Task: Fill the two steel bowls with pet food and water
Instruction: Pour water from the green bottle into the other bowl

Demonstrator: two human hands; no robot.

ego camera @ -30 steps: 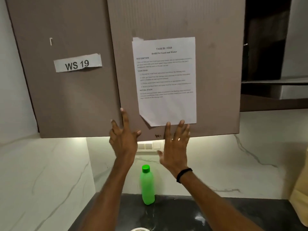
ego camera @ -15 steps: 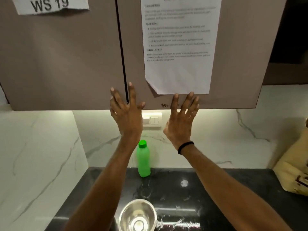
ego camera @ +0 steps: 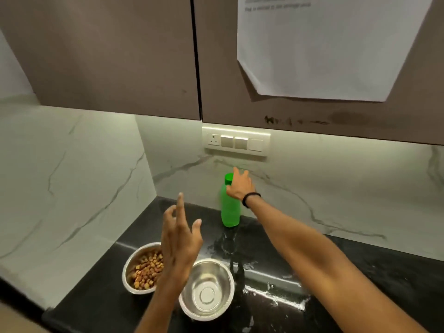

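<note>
Head view of a black counter (ego camera: 360, 272) set in a corner of white marble walls, below brown cabinets. A green bottle (ego camera: 230, 207) with a green cap stands upright at the back edge of the counter, close to the rear wall and just below a switch panel (ego camera: 236, 141). The right hand (ego camera: 241, 186) reaches forward to the bottle's neck and shoulder; its fingers are spread and extended past the cap, the palm lies against or just beside the bottle, and no closed grasp is visible, though actual contact cannot be judged. A black band (ego camera: 251, 199) circles the right wrist.

The left hand (ego camera: 180, 241) is raised above the counter, fingers loosely apart and slightly bent, holding nothing. It hangs over the gap between two steel bowls and hides part of the rim of the left one.

The left bowl (ego camera: 134, 267) sits toward the counter's front left corner and holds brown kibble (ego camera: 146, 270) across its bottom. The right bowl (ego camera: 207, 288) stands just beside it, toward the front edge, the rims close together or touching; the left forearm hides the point where they meet. Its inside is bare bright steel; whether any water lies in it cannot be told.

A white sheet (ego camera: 324, 51) with a curled lower left corner is fixed to the right cabinet door; its few visible lines of print are too blurred to read. Pale streaks of reflected light cross the counter right of the bowls.
</note>
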